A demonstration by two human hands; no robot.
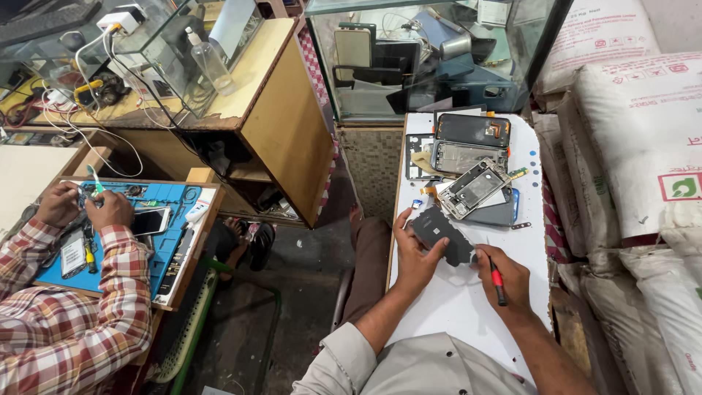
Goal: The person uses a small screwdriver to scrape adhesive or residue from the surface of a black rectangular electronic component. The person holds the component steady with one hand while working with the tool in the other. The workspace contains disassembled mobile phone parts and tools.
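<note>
My left hand [414,249] grips a flat black phone part [443,233] on the white table [453,307], thumb and fingers around its left edge. My right hand [503,276] holds a red-and-black screwdriver [496,276] with its tip at the part's lower right corner. Just beyond lies an opened phone frame [474,189] resting on a blue-grey phone back [499,212].
Further opened phones [472,143] lie at the table's far end, below a glass case [431,58]. White sacks [643,146] are stacked on the right. At left, a co-worker in a plaid shirt [66,307] works with both hands [84,208] over a blue mat [157,219].
</note>
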